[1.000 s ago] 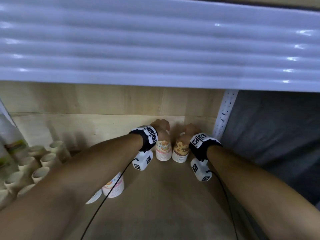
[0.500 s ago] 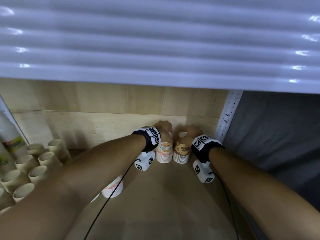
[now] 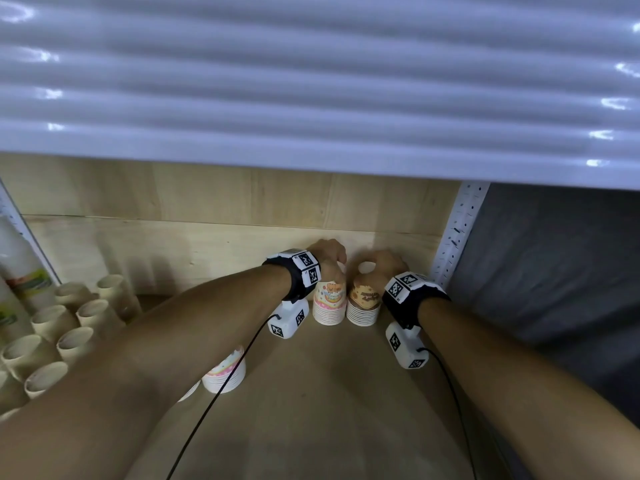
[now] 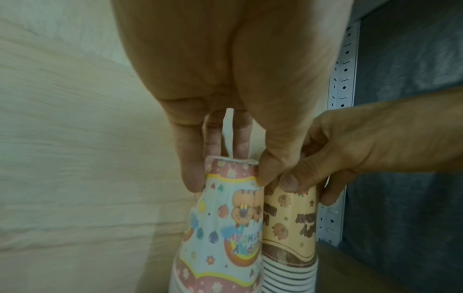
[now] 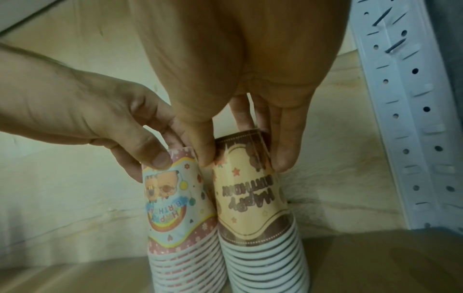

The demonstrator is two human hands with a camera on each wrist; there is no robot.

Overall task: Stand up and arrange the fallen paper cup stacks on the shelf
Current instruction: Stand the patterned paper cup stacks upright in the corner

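Paper cup stacks stand at the back right corner of the shelf (image 3: pixel 346 410) in the head view: a pink stack (image 3: pixel 329 303) and a brown stack (image 3: pixel 363 304), both upside down, rims on the shelf board, touching side by side just before the wooden back panel (image 3: pixel 225 195). The left hand (image 3: pixel 330 258) sits on top of the pink one and the right hand (image 3: pixel 381 266) on the brown one. Another pink-printed stack (image 3: pixel 225 374) stands nearer, partly behind the left forearm, and plain beige cups (image 3: pixel 65 327) crowd the far left.

From the left wrist, the left hand's fingers (image 4: pixel 192 174) curl down over the narrow top of the pink stack (image 4: pixel 225 228), thumb on its right side, holding it.

From the right wrist, the right hand's fingers (image 5: pixel 283 146) pinch the brown stack (image 5: pixel 253 198) just below its top, beside the perforated white upright (image 5: pixel 406 119).

Such stacks are likely light and top-heavy to nudge; thin paper walls dent under a hard squeeze, and nested cups can slide apart if lifted by the top cup alone. A gentle grip lower down, around several rims, seems safer for any shifting.
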